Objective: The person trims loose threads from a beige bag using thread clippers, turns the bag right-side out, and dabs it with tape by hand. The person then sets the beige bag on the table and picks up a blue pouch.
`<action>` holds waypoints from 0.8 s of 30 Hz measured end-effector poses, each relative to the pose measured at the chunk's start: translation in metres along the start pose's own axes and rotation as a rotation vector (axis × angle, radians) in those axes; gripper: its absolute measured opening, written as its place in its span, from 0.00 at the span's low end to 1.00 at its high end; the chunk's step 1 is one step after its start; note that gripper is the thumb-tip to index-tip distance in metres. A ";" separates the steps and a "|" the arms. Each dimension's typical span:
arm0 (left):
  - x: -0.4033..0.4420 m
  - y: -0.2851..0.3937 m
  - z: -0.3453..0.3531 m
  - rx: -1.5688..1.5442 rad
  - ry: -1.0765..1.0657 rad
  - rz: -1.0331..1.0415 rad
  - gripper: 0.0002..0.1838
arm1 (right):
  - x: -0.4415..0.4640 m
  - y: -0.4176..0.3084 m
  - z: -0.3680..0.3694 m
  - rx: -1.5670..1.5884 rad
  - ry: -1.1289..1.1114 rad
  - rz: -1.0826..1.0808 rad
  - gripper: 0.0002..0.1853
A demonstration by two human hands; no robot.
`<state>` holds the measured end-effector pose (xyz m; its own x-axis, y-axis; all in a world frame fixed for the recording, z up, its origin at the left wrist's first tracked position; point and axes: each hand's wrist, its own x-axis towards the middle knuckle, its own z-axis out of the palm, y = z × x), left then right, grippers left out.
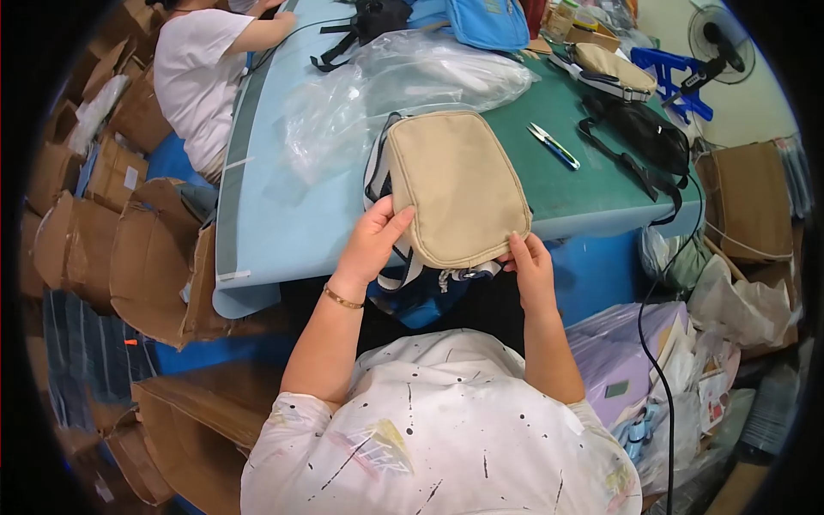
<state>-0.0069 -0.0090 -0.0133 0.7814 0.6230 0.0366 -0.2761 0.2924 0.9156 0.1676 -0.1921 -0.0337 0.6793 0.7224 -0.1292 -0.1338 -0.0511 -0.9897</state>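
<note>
A beige bag with piped edges and dark and white straps lies partly over the front edge of the table. My left hand pinches its left side, thumb on the beige face. At the lower right corner, my right hand grips the bag between thumb and fingers. Straps and a bit of cord hang beneath the bag. To the right of it, thread snips rest on the green part of the table top.
Clear plastic bags lie behind the beige bag. A black bag, another beige bag, a blue bag and a fan are farther back. Another person sits at the left. Cardboard boxes stand left; a cable hangs right.
</note>
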 end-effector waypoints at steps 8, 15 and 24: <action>-0.036 0.092 0.059 1.000 0.266 0.756 0.15 | 0.000 -0.003 0.002 0.054 0.030 0.025 0.12; -0.091 0.224 0.127 1.118 -0.315 0.817 0.08 | -0.001 -0.007 -0.002 -0.005 0.009 0.060 0.14; -0.115 0.220 0.112 0.748 -0.268 1.486 0.08 | -0.001 -0.007 -0.001 0.011 0.024 0.001 0.12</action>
<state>-0.0950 -0.0979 0.2289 0.1942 -0.1320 0.9720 -0.5628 -0.8266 0.0002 0.1687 -0.1929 -0.0272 0.6964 0.7054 -0.1319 -0.1428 -0.0440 -0.9888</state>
